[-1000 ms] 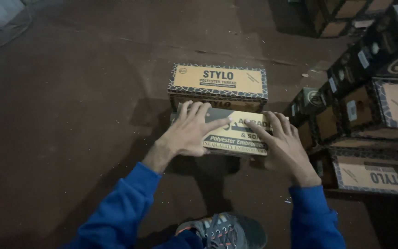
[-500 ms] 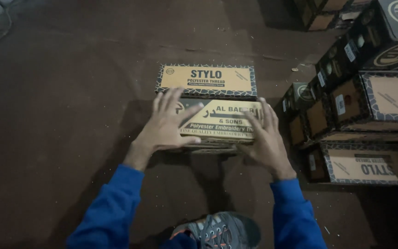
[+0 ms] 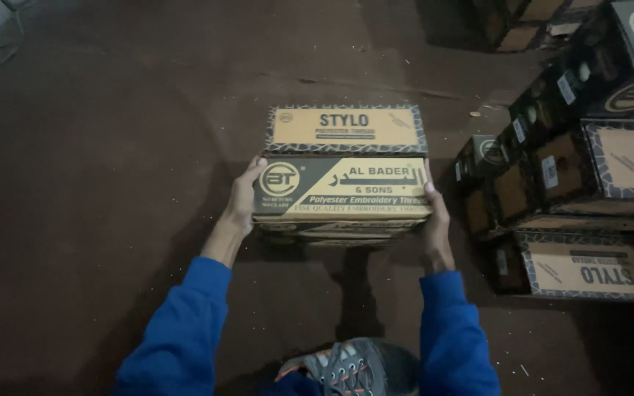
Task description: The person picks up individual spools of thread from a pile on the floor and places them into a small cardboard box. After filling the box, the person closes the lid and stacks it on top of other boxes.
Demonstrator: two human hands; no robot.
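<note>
A tan cardboard box (image 3: pixel 343 189) with dark patterned edges and printed lettering is held up in front of me. My left hand (image 3: pixel 242 202) grips its left end and my right hand (image 3: pixel 434 213) grips its right end, both in blue sleeves. More boxes of the same kind seem to sit right under it. A second similar box (image 3: pixel 345 129) lies on the dark floor just beyond it.
A stack of several similar boxes (image 3: pixel 588 176) stands at the right, reaching the top right corner. My grey shoe with orange laces (image 3: pixel 346 367) shows at the bottom. The floor (image 3: pixel 97 161) is dark reddish brown with small bits of debris.
My hands slid from the top of the box to its two ends, and the box now sits higher and closer to the camera.
</note>
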